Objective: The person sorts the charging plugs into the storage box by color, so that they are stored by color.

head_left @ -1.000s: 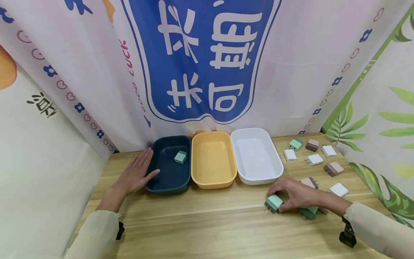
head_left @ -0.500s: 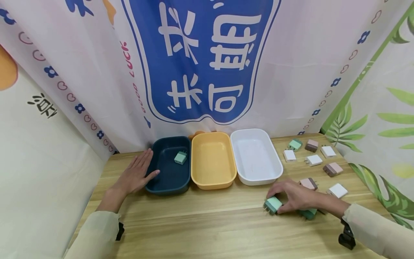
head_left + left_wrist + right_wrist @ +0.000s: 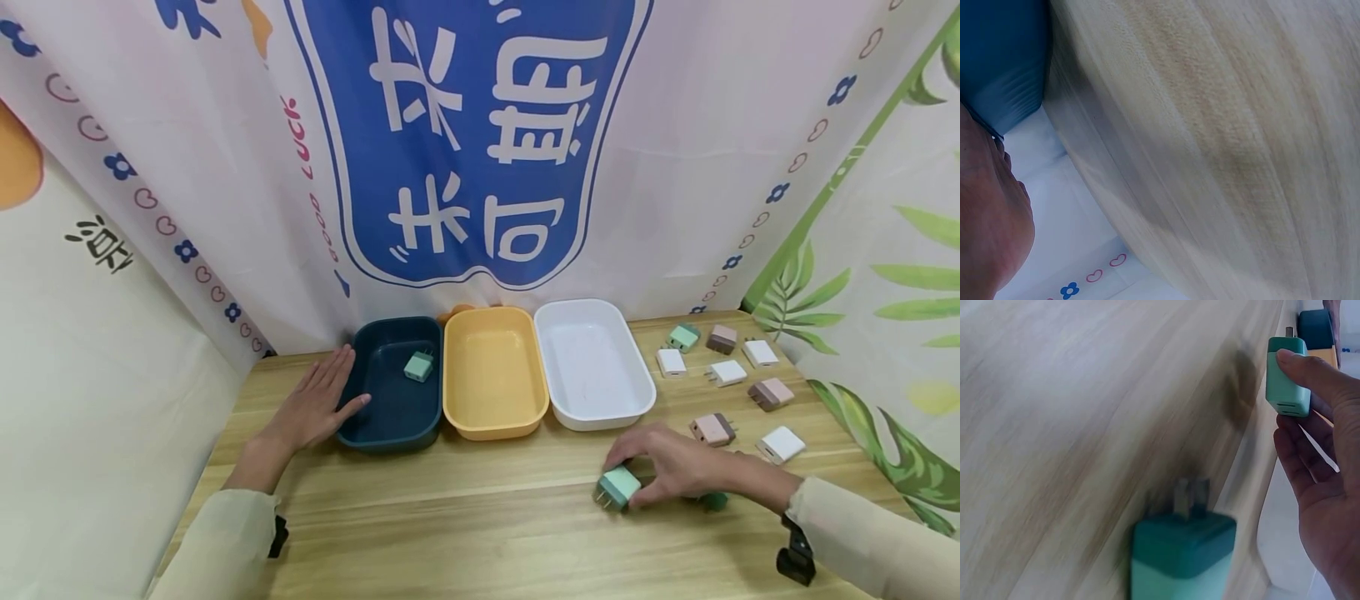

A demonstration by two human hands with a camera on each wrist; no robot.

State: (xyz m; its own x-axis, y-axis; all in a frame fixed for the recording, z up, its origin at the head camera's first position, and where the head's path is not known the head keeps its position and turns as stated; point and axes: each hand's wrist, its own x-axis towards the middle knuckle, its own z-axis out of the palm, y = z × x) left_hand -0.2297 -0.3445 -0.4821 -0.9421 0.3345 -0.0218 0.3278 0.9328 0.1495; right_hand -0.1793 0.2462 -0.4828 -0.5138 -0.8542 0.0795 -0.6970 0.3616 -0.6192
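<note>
Gripping green plug (image 3: pixel 619 486), lower right of head view: right hand (image 3: pixel 671 462) pinches it by its sides, prongs (image 3: pixel 1290 331) uncovered, body seemingly clear of table (image 3: pixel 450 533). Left hand (image 3: pixel 309 402), straight-fingered, rests against dark tray (image 3: pixel 386 412), left of centre. Good practice: light, firm pinch; prongs turned away from skin; plug raised above tray rim before any crossing; loose green plug (image 3: pixel 1182 565), bottom of right wrist view, best left unbrushed.
</note>
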